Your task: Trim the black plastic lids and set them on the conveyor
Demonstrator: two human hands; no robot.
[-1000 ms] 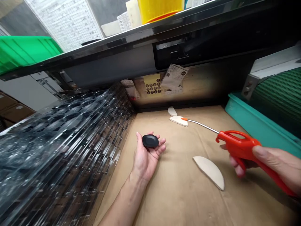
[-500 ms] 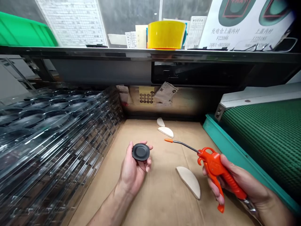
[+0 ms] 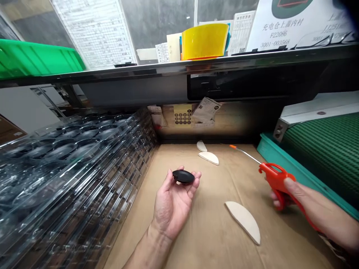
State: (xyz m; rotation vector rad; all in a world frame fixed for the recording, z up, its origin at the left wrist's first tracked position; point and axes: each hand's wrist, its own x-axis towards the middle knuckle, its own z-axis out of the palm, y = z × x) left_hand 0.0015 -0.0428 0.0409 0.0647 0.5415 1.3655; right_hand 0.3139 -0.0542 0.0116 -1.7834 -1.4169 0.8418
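Observation:
A small black oval plastic cover [image 3: 183, 176] rests tilted on the fingertips of my left hand [image 3: 175, 203], gripped at its edge between thumb and fingers, palm up. My right hand [image 3: 297, 194] is wrapped around an orange air blow gun [image 3: 276, 177], whose thin metal nozzle with an orange tip points up and left, away from the cover. On the cardboard between the hands lies a large cream half-moon pad [image 3: 244, 221]. Farther back are a second half-moon pad [image 3: 209, 158] and a smaller pad piece [image 3: 201, 146].
Stacked clear plastic trays [image 3: 112, 160] line the left side. On the right, a teal bin [image 3: 269, 149] stands beside a green conveyor belt [image 3: 328, 149]. A shelf [image 3: 157, 68] across the back carries a yellow tape roll [image 3: 204, 42] and a green crate [image 3: 42, 59].
My right hand has swung the blow gun right and back, away from the cover. The left hand has tipped the cover to a flatter angle. The view has shifted and tilted slightly.

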